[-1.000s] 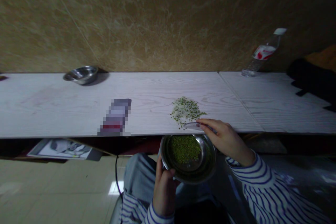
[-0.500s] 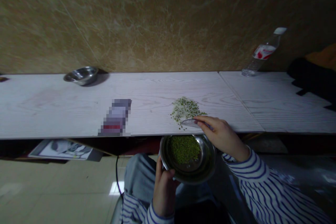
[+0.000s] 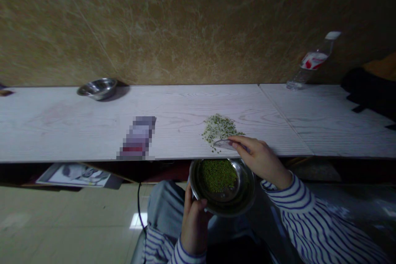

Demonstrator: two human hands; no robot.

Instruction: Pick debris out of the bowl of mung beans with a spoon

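My left hand (image 3: 195, 218) grips the left rim of a steel bowl (image 3: 246, 198), thumb on the near side, just below the table's front edge. Small green beans (image 3: 218, 175), like mung beans, lie in the bowl, which tilts a little. Between the thumb and fingers of my right hand (image 3: 261, 159) is a clear, curved plastic piece (image 3: 223, 144); its exact kind does not show. Its edge rests at the near side of a loose pile of white grains and green beans (image 3: 219, 128) on the table. A few beans lie scattered beside it.
A second steel bowl (image 3: 98, 89) stands at the back left of the white table (image 3: 173, 103). Nearer is a blurred-out flat item (image 3: 136, 138). A plastic bottle (image 3: 314, 61) and dark cloth (image 3: 368, 90) are at the right. Below left, an open drawer (image 3: 77, 175) juts out.
The view has shifted very slightly. Both hands, the bowl and the clear plastic piece keep nearly the same places; the pile looks the same.
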